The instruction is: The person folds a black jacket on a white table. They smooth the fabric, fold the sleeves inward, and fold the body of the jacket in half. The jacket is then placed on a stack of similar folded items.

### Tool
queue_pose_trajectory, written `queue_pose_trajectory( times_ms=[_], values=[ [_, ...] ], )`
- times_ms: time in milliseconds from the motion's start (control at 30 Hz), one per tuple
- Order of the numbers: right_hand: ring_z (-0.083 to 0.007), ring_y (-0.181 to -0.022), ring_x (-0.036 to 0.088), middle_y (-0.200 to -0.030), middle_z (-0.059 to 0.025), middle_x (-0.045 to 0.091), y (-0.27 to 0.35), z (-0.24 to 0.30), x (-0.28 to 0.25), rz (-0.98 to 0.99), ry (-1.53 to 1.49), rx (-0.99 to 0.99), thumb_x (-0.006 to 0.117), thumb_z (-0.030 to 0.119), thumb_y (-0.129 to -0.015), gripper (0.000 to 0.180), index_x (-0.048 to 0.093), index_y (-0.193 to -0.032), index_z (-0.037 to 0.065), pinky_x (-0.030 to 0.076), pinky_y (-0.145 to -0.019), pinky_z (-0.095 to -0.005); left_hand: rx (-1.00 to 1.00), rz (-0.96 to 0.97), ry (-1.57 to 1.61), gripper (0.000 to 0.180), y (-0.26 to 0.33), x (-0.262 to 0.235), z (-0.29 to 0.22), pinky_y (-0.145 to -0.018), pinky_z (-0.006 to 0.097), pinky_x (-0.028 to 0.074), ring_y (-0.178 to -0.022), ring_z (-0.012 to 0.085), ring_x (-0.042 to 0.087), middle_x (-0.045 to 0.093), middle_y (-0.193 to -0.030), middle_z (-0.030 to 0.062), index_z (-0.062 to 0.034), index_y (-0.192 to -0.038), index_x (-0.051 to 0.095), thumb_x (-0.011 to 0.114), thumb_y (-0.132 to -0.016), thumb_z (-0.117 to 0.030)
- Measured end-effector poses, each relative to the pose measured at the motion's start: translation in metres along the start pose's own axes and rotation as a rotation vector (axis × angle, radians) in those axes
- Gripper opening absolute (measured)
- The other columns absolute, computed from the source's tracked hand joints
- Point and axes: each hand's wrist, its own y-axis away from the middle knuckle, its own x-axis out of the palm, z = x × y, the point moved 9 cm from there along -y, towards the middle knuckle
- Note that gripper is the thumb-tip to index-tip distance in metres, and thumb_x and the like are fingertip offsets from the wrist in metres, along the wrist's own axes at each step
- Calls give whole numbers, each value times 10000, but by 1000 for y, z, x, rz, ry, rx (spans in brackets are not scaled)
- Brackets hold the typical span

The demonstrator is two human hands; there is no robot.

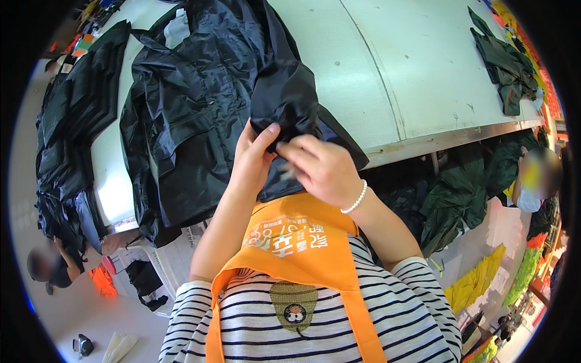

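Fingers of both the left hand [251, 158] and right hand [321, 169] pinch a black raincoat [200, 103] bunched above them; green garments [505, 63] lie well beyond on the white table [393, 66].

A black raincoat [200, 109], glossy and crinkled, sprawls open over the table edge, most of it spread up and to the left of the hands. One bunched fold of the same shiny fabric rises right above the fingers, gathered into a rounded lump. Its lower edge drops between both hands, touching them, and hangs down just below them, dark blue-black in the light, creased all over, sleeves splayed farther left
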Motion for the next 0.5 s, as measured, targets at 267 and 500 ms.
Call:
queue_pose_trajectory(
  times_ms=[267, 500],
  values=[
    [-22, -562, 366, -1038, -39, 626, 25, -88, 8, -316, -629, 652, 675, 66, -826, 281, 613, -1091, -4, 349, -502, -174, -218, 263, 867, 504, 12, -23, 37, -1062, 500, 329, -1252, 305, 471, 521, -1331, 140, -53, -1291, 498, 367, -837, -227],
    [-27, -657, 467, -736, 41, 580, 4, -90, 58, -44, -879, 785, 616, 135, -900, 144, 623, -888, -8, 385, -577, -194, -558, 144, 520, 424, 29, -33, 80, -937, 454, 468, -1106, 304, 576, 552, -1255, 170, -18, -1229, 495, 396, -935, -308]
  ],
)
